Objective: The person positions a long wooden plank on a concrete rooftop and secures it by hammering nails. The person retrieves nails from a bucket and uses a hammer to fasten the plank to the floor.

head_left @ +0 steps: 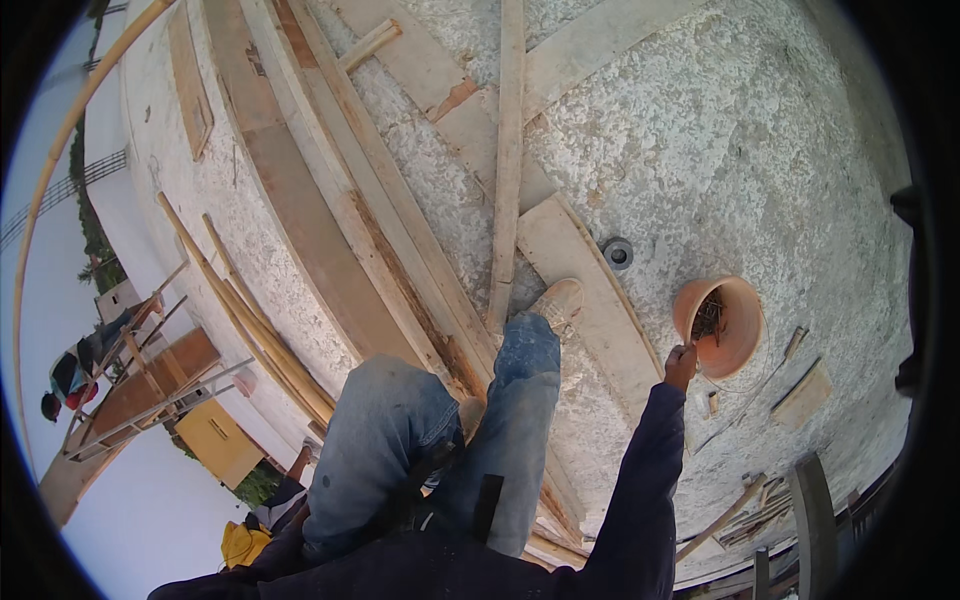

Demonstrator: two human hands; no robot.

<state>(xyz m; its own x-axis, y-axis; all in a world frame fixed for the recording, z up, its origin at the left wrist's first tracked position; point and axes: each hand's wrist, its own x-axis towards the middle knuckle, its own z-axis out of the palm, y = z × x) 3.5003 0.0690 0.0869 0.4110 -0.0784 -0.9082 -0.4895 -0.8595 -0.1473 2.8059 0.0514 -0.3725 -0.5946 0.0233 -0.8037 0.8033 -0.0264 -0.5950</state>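
With the arm stretched out, my right hand [680,367] is closed on the near edge of an orange-brown bucket [742,325]. The bucket is tipped so its mouth shows, and a heap of thin dark pieces, perhaps nails, [706,316] lies inside. A thin wire handle loops beside it. My left hand does not show; the left sleeve [285,545] disappears beside my bent leg. Close to the bucket, a dark ring-shaped object [618,253] rests on the rough pale surface.
Long planks [370,240] run along the left, and an upright-looking board [508,150] crosses others. A wide board [590,290] lies by my shoe [560,300]. Bamboo poles [250,320] line the left edge. Another person [70,375] is by scaffolding far left. Scrap wood [745,515] lies lower right.
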